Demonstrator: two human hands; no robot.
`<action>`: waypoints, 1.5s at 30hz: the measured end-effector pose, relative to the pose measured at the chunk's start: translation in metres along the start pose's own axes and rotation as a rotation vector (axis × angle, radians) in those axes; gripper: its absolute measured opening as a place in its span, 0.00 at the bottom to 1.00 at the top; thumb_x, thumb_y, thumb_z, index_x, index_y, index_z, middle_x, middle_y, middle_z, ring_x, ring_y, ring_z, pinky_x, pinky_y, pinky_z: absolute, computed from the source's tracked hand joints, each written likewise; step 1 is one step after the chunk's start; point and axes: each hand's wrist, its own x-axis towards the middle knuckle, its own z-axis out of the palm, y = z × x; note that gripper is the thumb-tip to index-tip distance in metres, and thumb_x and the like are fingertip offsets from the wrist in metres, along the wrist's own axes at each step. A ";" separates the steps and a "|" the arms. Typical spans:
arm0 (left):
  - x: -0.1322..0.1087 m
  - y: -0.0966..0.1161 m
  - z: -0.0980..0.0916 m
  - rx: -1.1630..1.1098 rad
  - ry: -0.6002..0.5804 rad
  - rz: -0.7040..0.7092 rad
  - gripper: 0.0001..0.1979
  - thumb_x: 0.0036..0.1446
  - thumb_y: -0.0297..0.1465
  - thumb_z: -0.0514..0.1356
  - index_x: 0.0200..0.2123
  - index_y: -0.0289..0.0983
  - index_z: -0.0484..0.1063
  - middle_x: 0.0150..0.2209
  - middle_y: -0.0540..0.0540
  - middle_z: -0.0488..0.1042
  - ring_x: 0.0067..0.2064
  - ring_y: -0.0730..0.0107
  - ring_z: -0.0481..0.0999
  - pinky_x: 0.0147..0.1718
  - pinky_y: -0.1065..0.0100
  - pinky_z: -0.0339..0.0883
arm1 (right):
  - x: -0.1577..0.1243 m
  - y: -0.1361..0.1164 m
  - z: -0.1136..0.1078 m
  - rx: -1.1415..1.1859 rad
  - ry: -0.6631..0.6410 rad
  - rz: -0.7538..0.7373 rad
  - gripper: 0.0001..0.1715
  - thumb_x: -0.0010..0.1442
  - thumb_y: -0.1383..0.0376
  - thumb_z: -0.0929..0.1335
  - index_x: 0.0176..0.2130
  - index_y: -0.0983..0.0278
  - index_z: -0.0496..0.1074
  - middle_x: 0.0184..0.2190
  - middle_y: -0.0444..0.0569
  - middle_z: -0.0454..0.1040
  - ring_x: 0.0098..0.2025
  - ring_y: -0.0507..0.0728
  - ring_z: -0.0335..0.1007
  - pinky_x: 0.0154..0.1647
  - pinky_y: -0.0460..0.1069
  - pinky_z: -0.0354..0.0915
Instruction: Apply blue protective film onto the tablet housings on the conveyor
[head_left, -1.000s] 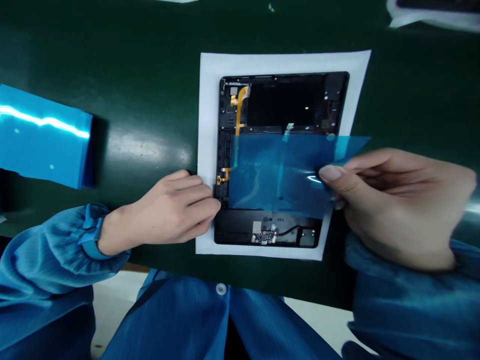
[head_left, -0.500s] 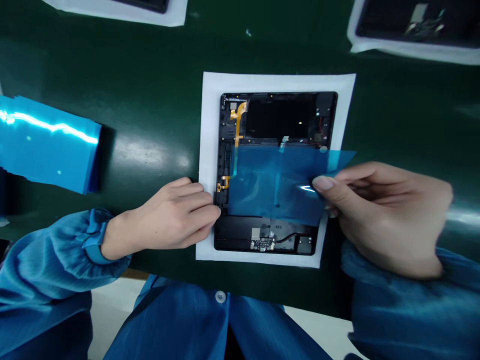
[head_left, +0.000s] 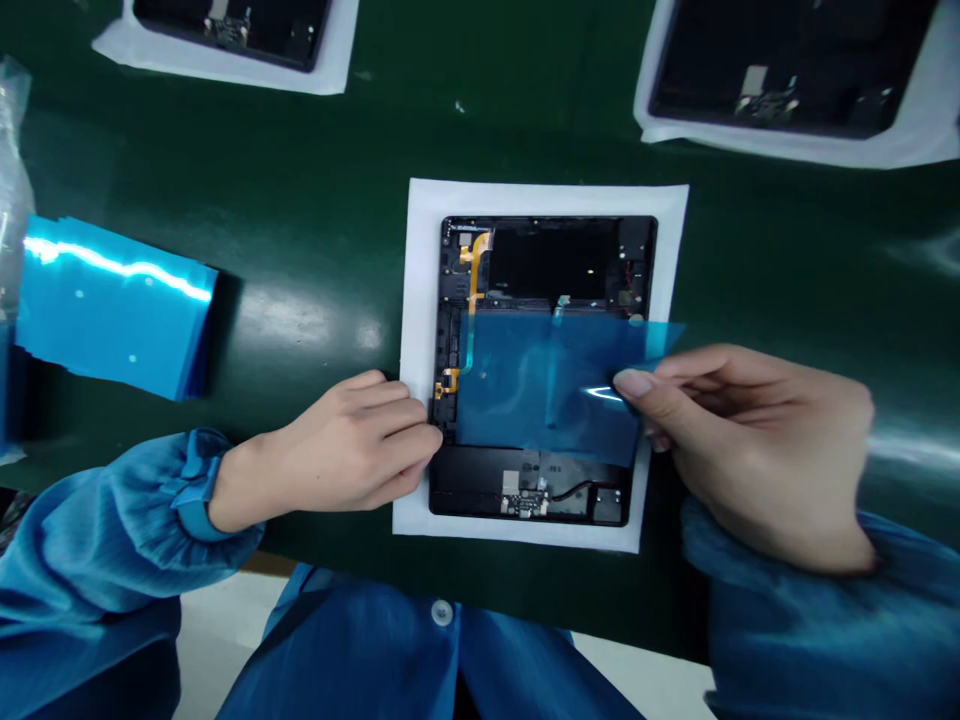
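An opened tablet (head_left: 525, 485) lies on a white sheet (head_left: 420, 300), its circuit board, orange flex cable and dark inner parts showing. Across its middle spreads a see-through blue film (head_left: 517, 385), whose right end reaches past the tablet's edge. My right hand (head_left: 757, 440) pinches that right end between thumb and fingers, raising it a little. My left hand (head_left: 367, 440) is closed with fingers curled, its knuckles against the tablet's left edge. The left fingertips are hidden, so I cannot tell whether they grip anything.
A stack of blue films (head_left: 112, 310) lies at the left, beside crinkled clear plastic (head_left: 11, 190). Two more opened tablets, one at the back left (head_left: 277, 30) and one at the back right (head_left: 787, 60), rest on white sheets on the green table (head_left: 510, 130).
My view has shifted, so the table's things sit lower in the picture and more of the far tablets shows. The hands and film keep nearly the same place over the tablet.
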 end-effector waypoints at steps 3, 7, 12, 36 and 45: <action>0.000 0.000 -0.001 0.005 -0.007 0.002 0.08 0.71 0.27 0.59 0.39 0.34 0.77 0.34 0.47 0.79 0.34 0.65 0.73 0.34 0.60 0.60 | 0.000 0.000 0.000 -0.007 -0.002 0.004 0.09 0.52 0.60 0.82 0.31 0.60 0.83 0.20 0.41 0.76 0.17 0.47 0.65 0.16 0.42 0.61; 0.001 0.000 -0.001 0.015 -0.011 0.002 0.08 0.71 0.27 0.59 0.39 0.35 0.77 0.33 0.47 0.78 0.34 0.66 0.72 0.34 0.61 0.60 | 0.001 -0.002 0.001 -0.005 -0.011 0.019 0.09 0.52 0.60 0.81 0.31 0.59 0.82 0.20 0.41 0.76 0.17 0.47 0.65 0.16 0.42 0.60; 0.001 0.000 0.000 0.021 0.017 0.007 0.09 0.72 0.28 0.58 0.38 0.35 0.77 0.33 0.48 0.78 0.34 0.67 0.72 0.34 0.62 0.61 | 0.000 -0.002 0.002 -0.001 -0.017 0.022 0.08 0.52 0.59 0.81 0.31 0.58 0.83 0.22 0.42 0.78 0.19 0.47 0.67 0.17 0.42 0.62; 0.000 -0.001 -0.001 0.015 0.008 0.008 0.07 0.71 0.28 0.58 0.39 0.36 0.76 0.34 0.48 0.79 0.35 0.67 0.75 0.35 0.62 0.64 | 0.001 0.004 0.000 -0.026 -0.033 -0.021 0.09 0.54 0.58 0.81 0.32 0.58 0.83 0.23 0.41 0.78 0.19 0.48 0.66 0.20 0.44 0.66; 0.002 -0.001 -0.003 -0.013 0.050 0.008 0.04 0.71 0.27 0.59 0.40 0.36 0.74 0.34 0.48 0.78 0.34 0.68 0.74 0.34 0.64 0.64 | 0.003 -0.004 0.004 0.052 -0.064 -0.033 0.12 0.54 0.60 0.80 0.37 0.62 0.81 0.21 0.39 0.75 0.19 0.49 0.65 0.23 0.48 0.67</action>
